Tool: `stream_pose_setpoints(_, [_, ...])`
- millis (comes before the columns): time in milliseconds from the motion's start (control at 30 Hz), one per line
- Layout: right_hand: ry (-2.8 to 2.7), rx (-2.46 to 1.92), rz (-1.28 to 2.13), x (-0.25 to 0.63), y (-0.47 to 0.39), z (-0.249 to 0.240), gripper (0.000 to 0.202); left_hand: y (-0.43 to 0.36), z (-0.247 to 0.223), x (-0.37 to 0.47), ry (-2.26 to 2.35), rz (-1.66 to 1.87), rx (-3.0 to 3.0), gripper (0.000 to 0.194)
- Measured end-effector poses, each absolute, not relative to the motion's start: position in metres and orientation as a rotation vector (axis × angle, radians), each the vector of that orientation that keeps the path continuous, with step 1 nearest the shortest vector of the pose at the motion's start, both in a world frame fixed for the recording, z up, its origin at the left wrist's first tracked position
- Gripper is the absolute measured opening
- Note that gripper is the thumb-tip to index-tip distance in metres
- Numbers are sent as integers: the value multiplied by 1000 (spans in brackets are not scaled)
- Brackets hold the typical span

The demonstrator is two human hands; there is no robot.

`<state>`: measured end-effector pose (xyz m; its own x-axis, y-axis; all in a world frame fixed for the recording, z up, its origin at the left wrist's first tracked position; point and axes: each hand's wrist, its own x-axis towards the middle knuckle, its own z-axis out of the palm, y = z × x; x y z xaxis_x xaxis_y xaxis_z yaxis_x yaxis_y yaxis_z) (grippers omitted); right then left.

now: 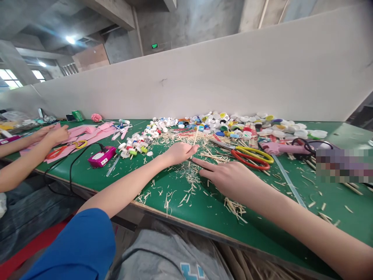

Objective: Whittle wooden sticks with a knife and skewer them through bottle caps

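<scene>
My left hand is closed around a thin wooden stick, which points up and away from me. My right hand grips a knife, its index finger stretched along the dark, narrow blade; most of the knife is hidden by the fingers. The blade's tip lies close to the stick's lower part, just under my left hand; whether they touch I cannot tell. Pale wood shavings lie scattered on the green tabletop beneath both hands.
Bottle caps are heaped along the partition. Red-and-yellow-handled scissors, a glue stick and a pink glue gun lie right. A magenta power socket with a black cable stands left, near another person's hands and pink paper.
</scene>
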<state>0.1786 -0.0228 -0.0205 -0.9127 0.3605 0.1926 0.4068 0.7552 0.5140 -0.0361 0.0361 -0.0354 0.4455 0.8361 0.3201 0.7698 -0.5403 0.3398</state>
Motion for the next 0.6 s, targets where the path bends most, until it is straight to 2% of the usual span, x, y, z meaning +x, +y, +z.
stream_pose_setpoints(167, [-2904,-636,-878,177,-28,-14,45,37,-36,-35,1430,685,2567,62])
stream_pose_setpoints(433, [-2934,-735,-557,178,-22,-11,29,37,-37,-36,1447,666,2545,62])
stream_pose_setpoints(600, [-2959,-756,-398,176,-19,-6,27,38,-37,-37,1473,674,2545,60])
